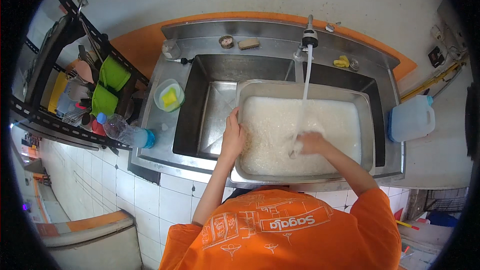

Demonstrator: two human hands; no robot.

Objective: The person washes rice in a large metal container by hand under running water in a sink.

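A large rectangular steel pan [371, 135] rests across the sink, holding cloudy white water [345, 140] with pale grains like rice showing at its left side. My left hand [233, 137] grips the pan's left wall near the front corner. My right hand [311, 143] is in the pan, right of its middle, at the water's surface; its fingers are smeared by motion and partly hidden. From the tap [309, 37] at the back, a white stream or hose [306, 77] reaches down into the pan beside my right hand.
Left of the double sink [217, 105] stand a bowl with a yellow sponge [170, 96] and a bottle of blue liquid [131, 134]. A brush [248, 44] and a yellow cloth [341, 61] lie on the back ledge. A jug [411, 120] stands right; a utensil rack [70, 105] stands left.
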